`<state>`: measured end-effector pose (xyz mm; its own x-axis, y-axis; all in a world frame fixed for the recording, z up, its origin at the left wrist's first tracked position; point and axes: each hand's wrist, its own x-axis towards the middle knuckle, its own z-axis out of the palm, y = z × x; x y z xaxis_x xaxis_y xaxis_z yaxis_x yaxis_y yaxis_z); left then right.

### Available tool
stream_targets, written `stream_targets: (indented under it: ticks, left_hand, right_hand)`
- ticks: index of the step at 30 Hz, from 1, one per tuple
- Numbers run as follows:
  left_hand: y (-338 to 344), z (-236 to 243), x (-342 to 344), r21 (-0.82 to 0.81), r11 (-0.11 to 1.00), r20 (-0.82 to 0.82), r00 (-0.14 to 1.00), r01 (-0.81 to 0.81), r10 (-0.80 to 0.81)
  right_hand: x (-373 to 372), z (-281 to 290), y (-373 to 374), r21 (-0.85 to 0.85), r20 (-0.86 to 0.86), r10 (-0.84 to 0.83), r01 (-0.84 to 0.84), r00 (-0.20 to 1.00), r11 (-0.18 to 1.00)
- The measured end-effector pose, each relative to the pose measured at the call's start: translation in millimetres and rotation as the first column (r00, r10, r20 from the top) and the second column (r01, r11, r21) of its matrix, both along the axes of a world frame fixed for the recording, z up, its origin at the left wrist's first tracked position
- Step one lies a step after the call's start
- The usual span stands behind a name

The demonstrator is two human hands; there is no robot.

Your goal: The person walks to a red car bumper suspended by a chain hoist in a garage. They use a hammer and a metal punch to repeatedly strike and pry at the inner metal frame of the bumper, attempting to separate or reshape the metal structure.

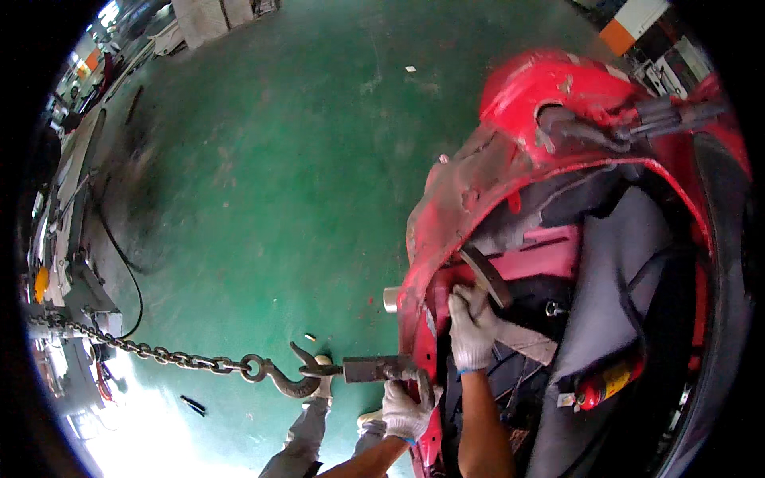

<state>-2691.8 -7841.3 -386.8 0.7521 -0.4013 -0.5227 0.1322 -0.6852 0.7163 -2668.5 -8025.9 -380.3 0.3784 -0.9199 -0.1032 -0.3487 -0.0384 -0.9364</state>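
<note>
My left hand (406, 413), in a white knit glove, closes around the jaw end of a grey metal pulling clamp (368, 370) at the red body's door-opening edge. A large hook (288, 384) at the clamp's outer end links to a steel chain (171, 356) running left. My right hand (472, 328), also gloved, is inside the door opening, its fingers closed by a dark, hammer-like tool (486, 276). The tool's handle is hidden by the glove. Beside that hand, a flat grey-brown piece (526, 344) slants across the dark interior.
The damaged red car body (526, 119) takes up the right side. Inside lie grey trim (613, 279) and a small red fire extinguisher (602, 386). Metal equipment (80, 279) with a black cable lines the left. A small dark tool (192, 405) lies on the green floor (279, 183).
</note>
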Motion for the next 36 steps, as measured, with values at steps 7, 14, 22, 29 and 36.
stream_targets:
  ticks: [7,14,22,29,36]
  left_hand:
    - [8,-11,-6,-0.097,0.995,-0.027,0.999,0.036,-0.038]
    - [11,-31,-14,-0.118,0.988,0.130,0.988,0.098,-0.083]
    - [11,-32,-11,-0.112,0.994,0.037,0.999,-0.015,0.019]
    - [16,-30,-13,-0.037,0.998,0.038,0.998,0.053,-0.052]
    - [24,-35,-7,-0.140,0.983,0.023,0.993,0.118,-0.116]
  right_hand:
    - [0,-12,3,-0.055,-0.008,0.051,-0.052,0.999,0.997]
    - [6,-8,5,-0.111,-0.131,0.090,-0.105,0.987,0.988]
    - [-40,40,41,0.390,-0.108,-0.249,0.272,0.962,0.880]
    - [-130,5,94,0.074,-0.534,-0.013,0.062,0.846,0.995]
    - [-166,13,152,0.436,-0.643,-0.193,0.562,0.741,0.703]
